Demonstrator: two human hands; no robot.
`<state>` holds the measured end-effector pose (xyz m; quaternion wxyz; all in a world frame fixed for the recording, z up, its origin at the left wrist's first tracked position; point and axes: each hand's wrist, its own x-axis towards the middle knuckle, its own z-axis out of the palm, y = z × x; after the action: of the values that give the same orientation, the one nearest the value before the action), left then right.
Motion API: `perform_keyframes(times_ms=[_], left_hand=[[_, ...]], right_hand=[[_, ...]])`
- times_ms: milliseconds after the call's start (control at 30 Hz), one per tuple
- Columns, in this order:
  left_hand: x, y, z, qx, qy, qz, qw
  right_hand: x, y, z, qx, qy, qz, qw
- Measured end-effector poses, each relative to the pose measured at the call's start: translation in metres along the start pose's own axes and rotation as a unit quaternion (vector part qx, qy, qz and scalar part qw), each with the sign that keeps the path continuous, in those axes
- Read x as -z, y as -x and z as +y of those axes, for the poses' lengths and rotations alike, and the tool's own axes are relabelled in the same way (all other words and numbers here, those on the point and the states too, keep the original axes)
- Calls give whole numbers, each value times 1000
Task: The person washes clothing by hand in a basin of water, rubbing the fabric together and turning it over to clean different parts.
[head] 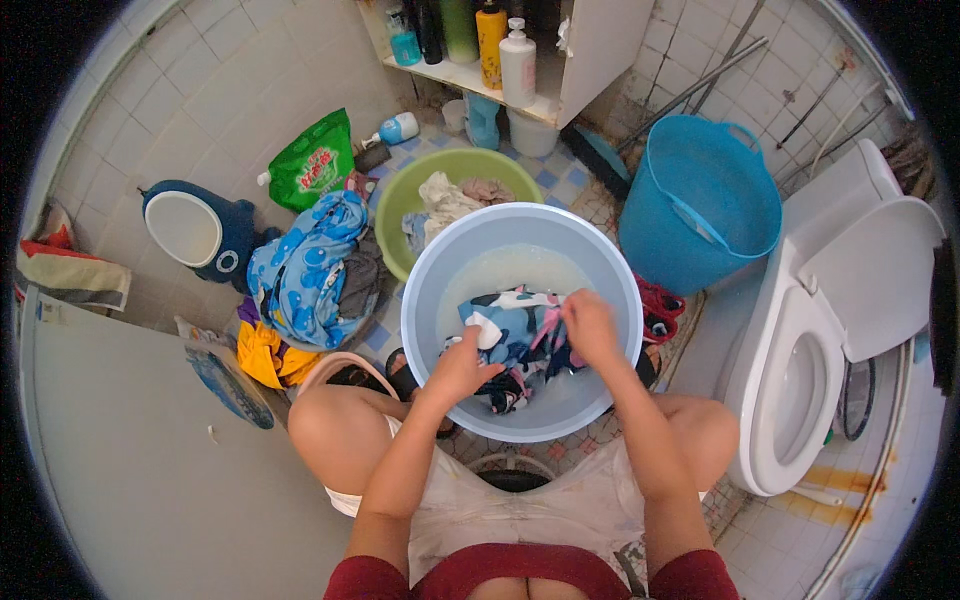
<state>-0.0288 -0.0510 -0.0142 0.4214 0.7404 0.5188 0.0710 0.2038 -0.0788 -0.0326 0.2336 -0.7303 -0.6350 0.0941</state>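
Observation:
A light blue plastic basin (420, 300) stands between my knees with cloudy water in it. Patterned wet fabric (517, 337) in blue, black, white and pink is bunched in the water. The fingers of my right hand (592, 326) are closed on its upper right edge and look slightly blurred. At the left side of the same fabric, my left hand (457, 367) holds it beside a white patch; some of its fingers are hidden.
Behind the basin sits a green tub (390, 210) with clothes. Left are a blue patterned cloth (307, 262), yellow cloth (270, 356) and a green detergent pouch (311, 161). A blue bucket (697, 202) and toilet (795, 382) stand right. A shelf (450, 71) holds bottles.

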Motion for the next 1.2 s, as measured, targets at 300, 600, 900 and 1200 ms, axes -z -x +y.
perform_keyframes(times_ms=[300, 600, 900, 1200], left_hand=[[-10, -2, 9, -60, -166, -54, 983], [-2, 1, 14, -162, -111, 60, 979], [50, 8, 38, -132, -42, 89, 986], [5, -27, 18, 15, 453, 60, 889]], right_hand=[[59, 12, 24, -145, 221, -254, 930], [7, 21, -1, 144, 85, -67, 984], [70, 3, -8, -74, -420, -225, 876], [42, 2, -8, -151, -444, -165, 868]])
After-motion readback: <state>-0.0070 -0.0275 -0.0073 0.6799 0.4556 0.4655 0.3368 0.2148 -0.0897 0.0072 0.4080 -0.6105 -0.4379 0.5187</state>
